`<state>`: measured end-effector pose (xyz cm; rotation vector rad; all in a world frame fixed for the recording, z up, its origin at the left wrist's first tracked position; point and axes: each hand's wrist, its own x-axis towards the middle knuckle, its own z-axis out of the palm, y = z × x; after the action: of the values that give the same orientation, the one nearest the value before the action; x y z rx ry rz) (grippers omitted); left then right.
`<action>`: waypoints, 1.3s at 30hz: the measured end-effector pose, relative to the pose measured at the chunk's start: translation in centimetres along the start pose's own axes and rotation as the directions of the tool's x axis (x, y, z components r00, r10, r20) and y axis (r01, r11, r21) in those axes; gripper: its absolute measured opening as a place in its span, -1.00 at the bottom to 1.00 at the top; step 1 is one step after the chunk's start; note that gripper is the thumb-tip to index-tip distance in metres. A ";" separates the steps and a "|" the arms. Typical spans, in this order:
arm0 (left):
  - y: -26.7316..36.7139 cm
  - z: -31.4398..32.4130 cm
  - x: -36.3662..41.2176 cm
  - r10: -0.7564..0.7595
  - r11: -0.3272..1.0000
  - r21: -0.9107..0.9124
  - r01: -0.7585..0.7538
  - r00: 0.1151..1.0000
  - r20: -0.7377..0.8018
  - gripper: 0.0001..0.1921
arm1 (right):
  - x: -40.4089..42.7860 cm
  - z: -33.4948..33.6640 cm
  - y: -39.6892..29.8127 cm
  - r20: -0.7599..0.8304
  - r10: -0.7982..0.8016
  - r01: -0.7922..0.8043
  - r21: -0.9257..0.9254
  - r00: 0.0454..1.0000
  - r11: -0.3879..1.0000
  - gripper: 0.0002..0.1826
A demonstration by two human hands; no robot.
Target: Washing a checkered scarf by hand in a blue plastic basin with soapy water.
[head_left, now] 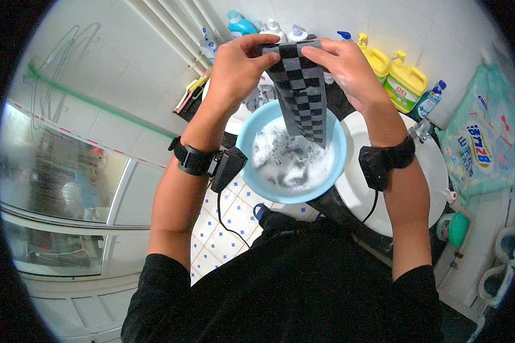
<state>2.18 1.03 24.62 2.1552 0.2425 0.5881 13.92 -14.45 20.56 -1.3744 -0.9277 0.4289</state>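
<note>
A grey and black checked piece of cloth (299,90), possibly a sock, hangs stretched between my two hands. My left hand (245,64) pinches its upper left corner between thumb and fingers. The upper right corner is in my right hand (347,70), which has a little foam near the wrist. Below the cloth stands a light blue plastic basin (245,171) holding white suds (292,160), with grey fabric partly showing through the foam. The cloth's lower end hangs over the suds; whether it touches them I cannot tell.
A white washbasin (356,188) with a metal tap (420,130) is at right. Grey cloth (261,97) lies in another white basin behind. Yellow pump jugs (405,83), a blue bottle (241,25) and a detergent bag (476,141) line the wall. Dark counter edges (332,201) surround the basins.
</note>
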 end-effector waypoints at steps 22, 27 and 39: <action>-0.3 -1.6 0.5 0.006 0.951 0.306 -0.030 0.997 0.079 -0.79 | 0.9 1.0 0.5 -0.123 -0.146 0.097 -0.334 0.982 0.937 -0.75; -0.8 -1.2 0.7 0.287 0.849 0.455 -0.268 0.958 0.028 -0.79 | 1.0 1.6 1.5 -0.227 -0.170 0.166 -0.036 0.959 0.985 -0.79; -0.4 -1.5 0.7 0.304 0.949 0.065 -0.309 0.950 0.073 -0.82 | -0.1 3.1 1.6 0.065 0.111 -0.126 0.307 0.992 0.943 -0.61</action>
<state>2.10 2.55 25.31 2.2990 -0.1104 0.6948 11.88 -12.22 18.81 -1.1370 -0.7793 0.6729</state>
